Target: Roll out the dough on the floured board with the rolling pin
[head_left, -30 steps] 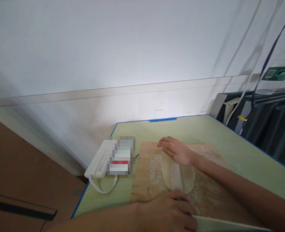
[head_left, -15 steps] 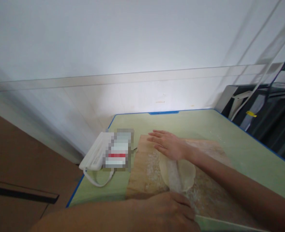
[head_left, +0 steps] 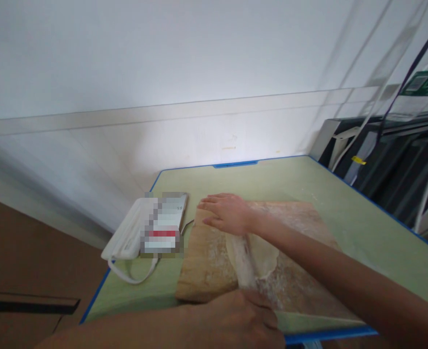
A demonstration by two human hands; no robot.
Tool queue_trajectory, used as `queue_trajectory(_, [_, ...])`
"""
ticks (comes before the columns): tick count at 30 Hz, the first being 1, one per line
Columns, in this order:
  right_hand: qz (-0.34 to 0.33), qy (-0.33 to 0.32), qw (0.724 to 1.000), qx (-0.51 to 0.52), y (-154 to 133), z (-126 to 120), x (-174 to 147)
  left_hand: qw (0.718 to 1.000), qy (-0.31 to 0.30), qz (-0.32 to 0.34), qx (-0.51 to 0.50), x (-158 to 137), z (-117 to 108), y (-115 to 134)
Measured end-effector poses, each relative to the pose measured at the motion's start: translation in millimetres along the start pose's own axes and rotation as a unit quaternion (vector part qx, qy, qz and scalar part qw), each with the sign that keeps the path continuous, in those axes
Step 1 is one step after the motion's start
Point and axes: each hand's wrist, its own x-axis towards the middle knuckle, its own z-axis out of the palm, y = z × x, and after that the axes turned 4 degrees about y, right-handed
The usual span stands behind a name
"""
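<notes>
A pale, floury rolling pin point(head_left: 245, 266) lies lengthwise over a thin, roundish sheet of dough point(head_left: 266, 257), with more dough showing on its right than on its left. My right hand point(head_left: 228, 213) rests palm down over the pin's far end, its fingers stretched out to the left. At the near end, my left hand point(head_left: 241, 315) is closed round the pin, its fingertips partly hidden. The dough sits on a flour-dusted wooden board point(head_left: 202, 271).
The board lies on a green table point(head_left: 282, 179) with a blue edge. To its left are a phone point(head_left: 166, 223), partly pixelated, and a white device with a strap point(head_left: 126, 235). Dark flat panels point(head_left: 399, 160) lean at the right. A white wall rises behind.
Both hands and the rolling pin have shifted slightly left over the dough. My view has also turned a little, so the table's near blue edge now shows at the bottom.
</notes>
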Motion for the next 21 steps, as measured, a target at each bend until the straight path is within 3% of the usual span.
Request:
queue_trajectory(14, [0.029,0.024,0.999,0.014,-16.8,8.4,15.4,0.999,-0.013,0.043,-0.006,2.7,26.0,-5.6])
queue_trajectory(21, [0.034,0.019,0.999,0.015,-21.3,17.3,24.4,0.999,-0.047,0.012,-0.018,0.2,2.0,0.5])
